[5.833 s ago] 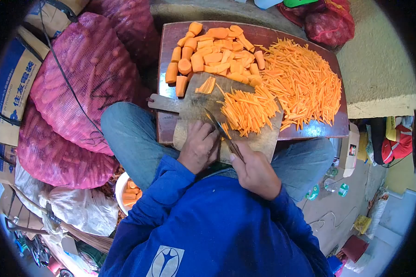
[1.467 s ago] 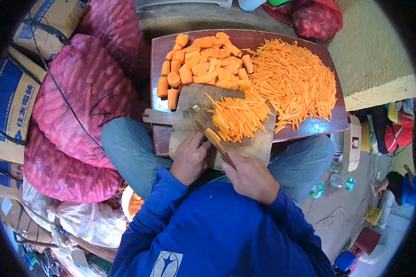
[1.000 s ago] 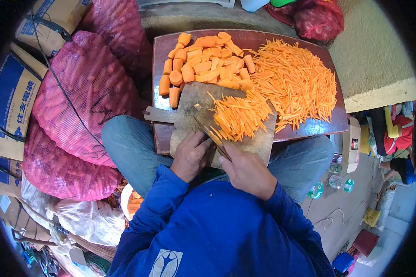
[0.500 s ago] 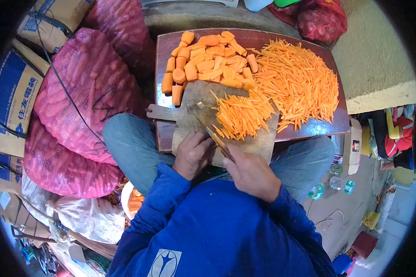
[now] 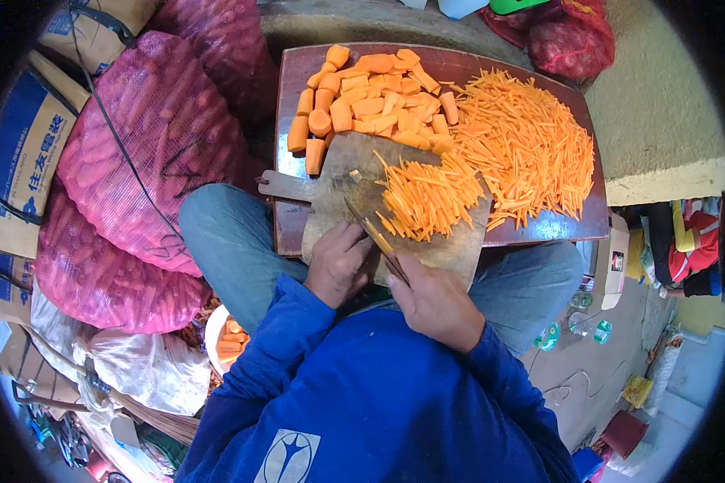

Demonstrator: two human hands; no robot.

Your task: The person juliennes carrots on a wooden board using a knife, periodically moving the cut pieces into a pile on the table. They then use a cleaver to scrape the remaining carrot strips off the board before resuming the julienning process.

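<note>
A wooden cutting board (image 5: 324, 217) with a handle on its left side lies at the near edge of the table, over my lap. My right hand (image 5: 441, 304) is wrapped round the handle of a knife (image 5: 374, 233), whose blade points away and to the left across the board. Close to the blade, at the board's near left edge, my left hand (image 5: 338, 264) has its fingers curled down; whatever they hold is hidden. Thin carrot sticks (image 5: 431, 197) lie in a heap on the board, right of the knife. A small pale scrap (image 5: 355, 174) rests beyond the knife tip.
On the dark red table (image 5: 552, 232) are peeled carrot chunks (image 5: 379, 101) and a large pile of carrot sticks (image 5: 528, 149). Net sacks of carrots (image 5: 149, 153) and cardboard boxes (image 5: 24, 169) stand at left. A white bucket (image 5: 216, 342) holds carrot pieces. A wall (image 5: 660, 105) rises at right.
The camera view has shifted slightly. The knife and both hands keep nearly the same place over the board, and the stick heap looks much the same.
</note>
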